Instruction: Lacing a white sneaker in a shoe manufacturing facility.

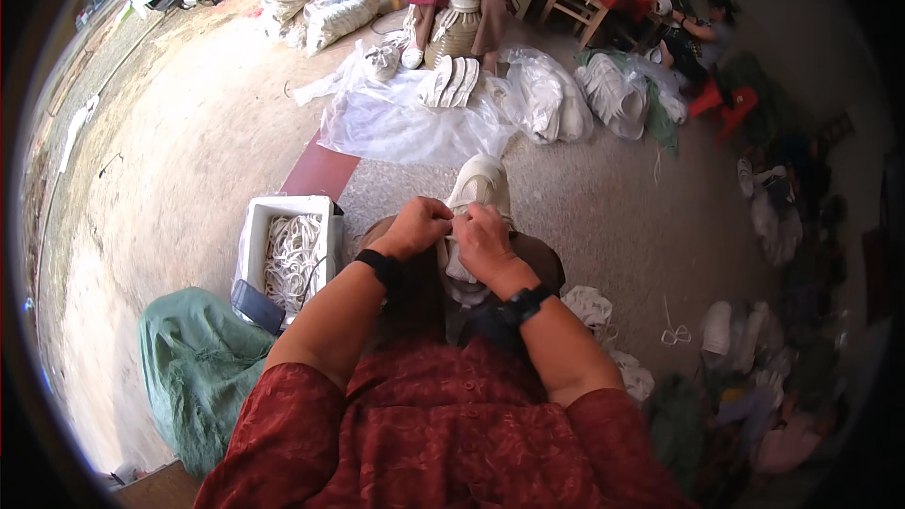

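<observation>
Shoe [479,190], cream, rests on the lap at centre; left hand [417,226] and right hand [484,240] pinch its upper edge closed. Firm, even tension seems advisable. Box of white cord [292,250] lies at nine o'clock.

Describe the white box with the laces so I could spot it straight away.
Start at the person's red shirt and follow the left forearm toward the left hand. Just outside that arm, on the floor, stands an open white box. Unlike the green cloth beside it, it holds tangled white laces.
</observation>
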The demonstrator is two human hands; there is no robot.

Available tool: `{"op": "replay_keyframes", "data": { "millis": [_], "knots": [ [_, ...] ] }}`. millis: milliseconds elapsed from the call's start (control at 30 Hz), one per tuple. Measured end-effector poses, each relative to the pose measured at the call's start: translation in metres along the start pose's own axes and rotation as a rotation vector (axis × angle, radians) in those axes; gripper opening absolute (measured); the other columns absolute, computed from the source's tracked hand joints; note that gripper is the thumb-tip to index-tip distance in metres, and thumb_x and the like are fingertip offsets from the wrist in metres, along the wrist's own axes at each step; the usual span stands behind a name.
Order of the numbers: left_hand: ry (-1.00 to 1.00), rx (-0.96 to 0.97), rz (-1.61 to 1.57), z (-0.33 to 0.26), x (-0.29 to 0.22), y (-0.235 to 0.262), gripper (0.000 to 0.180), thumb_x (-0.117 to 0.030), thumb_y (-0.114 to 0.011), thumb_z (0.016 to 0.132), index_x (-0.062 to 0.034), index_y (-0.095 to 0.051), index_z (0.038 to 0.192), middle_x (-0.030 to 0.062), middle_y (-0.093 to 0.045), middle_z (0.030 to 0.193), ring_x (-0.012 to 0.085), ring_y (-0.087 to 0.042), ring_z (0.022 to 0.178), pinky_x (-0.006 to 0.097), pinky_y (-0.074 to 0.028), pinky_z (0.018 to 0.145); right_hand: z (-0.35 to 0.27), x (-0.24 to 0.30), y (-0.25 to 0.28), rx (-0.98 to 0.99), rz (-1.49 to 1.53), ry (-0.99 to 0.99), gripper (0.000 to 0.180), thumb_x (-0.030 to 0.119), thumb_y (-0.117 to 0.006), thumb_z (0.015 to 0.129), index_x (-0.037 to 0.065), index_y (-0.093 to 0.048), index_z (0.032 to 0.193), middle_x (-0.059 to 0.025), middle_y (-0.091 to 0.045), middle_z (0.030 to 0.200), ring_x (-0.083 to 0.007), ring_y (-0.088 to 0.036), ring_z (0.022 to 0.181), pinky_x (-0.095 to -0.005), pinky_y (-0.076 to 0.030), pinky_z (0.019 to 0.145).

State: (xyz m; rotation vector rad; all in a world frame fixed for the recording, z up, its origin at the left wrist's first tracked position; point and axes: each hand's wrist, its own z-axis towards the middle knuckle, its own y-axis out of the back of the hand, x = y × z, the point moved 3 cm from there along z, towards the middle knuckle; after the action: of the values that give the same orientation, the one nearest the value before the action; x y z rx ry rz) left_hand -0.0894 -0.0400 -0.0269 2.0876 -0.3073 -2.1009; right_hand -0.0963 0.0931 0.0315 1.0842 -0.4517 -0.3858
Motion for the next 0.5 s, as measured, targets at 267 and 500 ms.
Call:
{"op": "replay_keyframes", "data": {
  "millis": [267, 500],
  "knots": [
    [-0.238, -0.272, 0.386, -0.019, -0.052, -0.004, 0.014, -0.014, -0.067, 0.073, -0.002, -0.062, 0.077, 0.0105, -0.061, 0.072, 0.0231, -0.06, 0.066, 0.031, -0.048, 0.061, -0.065, 0.022, 0.087, 0.146, 1.2, -0.186, 0.013, 0.003, -0.05, 0.086, 0.001, -0.05, 0.072, -0.0122, -0.058, 0.107, -0.0109, -0.05, 0.077, -0.0256, -0.041, 0.075],
    [-0.266, 0.069, 1.058, 0.003, -0.067, -0.056, 0.006, -0.011, -0.057, 0.071, -0.0058, -0.059, 0.072, 0.011, -0.059, 0.077, 0.0284, -0.06, 0.079, 0.037, -0.049, 0.069, -0.073, 0.026, 0.053, 0.184, 1.237, -0.278, 0.011, 0.004, -0.049, 0.087, 0.001, -0.052, 0.076, -0.0032, -0.057, 0.075, -0.0083, -0.051, 0.069, -0.0229, -0.041, 0.066]
  ]
}}
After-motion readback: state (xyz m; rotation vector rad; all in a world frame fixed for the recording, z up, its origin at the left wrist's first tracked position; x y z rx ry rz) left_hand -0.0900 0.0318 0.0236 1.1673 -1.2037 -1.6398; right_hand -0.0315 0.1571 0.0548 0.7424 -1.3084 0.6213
